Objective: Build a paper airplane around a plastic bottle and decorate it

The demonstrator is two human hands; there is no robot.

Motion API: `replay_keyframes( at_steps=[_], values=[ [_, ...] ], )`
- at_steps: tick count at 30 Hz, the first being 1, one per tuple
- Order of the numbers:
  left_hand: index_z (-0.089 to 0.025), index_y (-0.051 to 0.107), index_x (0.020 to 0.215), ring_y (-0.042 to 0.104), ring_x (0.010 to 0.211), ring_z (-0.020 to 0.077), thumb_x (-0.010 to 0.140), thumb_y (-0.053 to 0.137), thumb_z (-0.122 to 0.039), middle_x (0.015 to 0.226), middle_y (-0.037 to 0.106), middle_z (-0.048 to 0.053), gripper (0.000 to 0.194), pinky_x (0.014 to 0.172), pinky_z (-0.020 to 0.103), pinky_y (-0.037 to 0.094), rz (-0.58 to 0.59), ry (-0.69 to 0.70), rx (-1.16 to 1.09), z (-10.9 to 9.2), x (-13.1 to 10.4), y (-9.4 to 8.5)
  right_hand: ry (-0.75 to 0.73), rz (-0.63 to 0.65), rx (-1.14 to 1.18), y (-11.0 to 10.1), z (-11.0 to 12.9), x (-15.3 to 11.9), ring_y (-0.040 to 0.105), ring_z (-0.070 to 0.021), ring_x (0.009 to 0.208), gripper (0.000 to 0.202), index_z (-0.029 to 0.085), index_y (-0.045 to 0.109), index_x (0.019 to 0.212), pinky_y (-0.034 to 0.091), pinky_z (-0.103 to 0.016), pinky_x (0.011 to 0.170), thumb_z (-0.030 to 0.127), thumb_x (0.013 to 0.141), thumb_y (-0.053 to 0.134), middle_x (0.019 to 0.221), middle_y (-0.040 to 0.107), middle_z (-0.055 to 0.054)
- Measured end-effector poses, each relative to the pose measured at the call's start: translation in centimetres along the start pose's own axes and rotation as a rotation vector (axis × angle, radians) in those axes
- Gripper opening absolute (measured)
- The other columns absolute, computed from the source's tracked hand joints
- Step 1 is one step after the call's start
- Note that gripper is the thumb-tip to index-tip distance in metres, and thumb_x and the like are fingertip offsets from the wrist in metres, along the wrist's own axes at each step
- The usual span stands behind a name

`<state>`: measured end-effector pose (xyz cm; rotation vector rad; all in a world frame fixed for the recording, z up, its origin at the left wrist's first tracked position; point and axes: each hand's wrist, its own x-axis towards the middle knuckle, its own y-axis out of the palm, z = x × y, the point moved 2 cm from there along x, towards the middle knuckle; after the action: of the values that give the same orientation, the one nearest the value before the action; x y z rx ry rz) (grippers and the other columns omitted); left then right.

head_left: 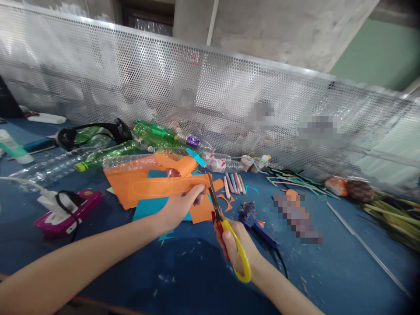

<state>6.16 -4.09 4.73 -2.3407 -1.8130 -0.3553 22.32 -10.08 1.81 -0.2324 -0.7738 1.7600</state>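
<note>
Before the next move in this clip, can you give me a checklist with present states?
1. Left hand holding the orange strip: ok.
2. Right hand in the handles of the scissors: ok.
3. Strip between the blades: cannot tell.
4. Space below the left hand free of other sheets: not ok, a blue sheet lies there.
5. Glue gun cold: cannot tell.

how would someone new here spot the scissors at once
On the blue table, find the right hand, just right of centre. It grips the scissors, blades beside the orange paper. Their yellow-and-red handles set them apart from the blue glue gun nearby.
</note>
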Motion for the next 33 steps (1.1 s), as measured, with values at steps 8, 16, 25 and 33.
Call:
replay_keyframes(
  at_steps=[8,16,25,33],
  values=[
    [-0.019,0.048,0.058,0.046,0.059,0.0137,0.083,0.049,-0.033,0.058,0.047,-0.002,0.029,0.061,0.028,0.037,-0.013,-0.003,-0.049,0.2,0.5,-0.6,0.024,-0.017,0.046,-0.1,0.7,0.1,0.031,-0.0086,0.037,0.059,0.022,0.037,0.063,0.026,-0.022,0.036,0.077,0.080,0.021,0.045,0.036,0.005],
    [-0.018,0.049,0.058,0.044,0.055,0.0119,0.081,0.052,-0.032,0.056,0.047,-0.002,0.028,0.055,0.026,0.036,-0.021,0.069,-0.070,1.0,1.3,-0.9,0.034,-0.013,0.034,-0.1,0.6,0.2,0.032,-0.0086,0.039,0.058,0.022,0.036,0.062,0.027,-0.021,0.035,0.075,0.082,0.024,0.045,0.035,0.005],
    [-0.017,0.046,0.056,0.042,0.054,0.0104,0.081,0.052,-0.029,0.054,0.045,-0.003,0.028,0.053,0.025,0.034,-0.012,0.079,-0.100,1.1,1.7,-1.1,0.059,0.013,0.039,-0.2,0.2,0.1,0.030,-0.0074,0.036,0.054,0.022,0.037,0.063,0.025,-0.021,0.034,0.071,0.084,0.027,0.044,0.036,0.006],
    [-0.017,0.048,0.056,0.043,0.054,0.0107,0.078,0.055,-0.029,0.053,0.047,-0.003,0.026,0.054,0.025,0.034,-0.042,0.042,-0.136,1.2,1.9,-1.2,0.077,-0.018,0.044,0.1,-0.1,0.1,0.028,-0.0068,0.037,0.056,0.021,0.037,0.064,0.021,-0.022,0.034,0.073,0.083,0.027,0.046,0.032,0.006]
  ],
)
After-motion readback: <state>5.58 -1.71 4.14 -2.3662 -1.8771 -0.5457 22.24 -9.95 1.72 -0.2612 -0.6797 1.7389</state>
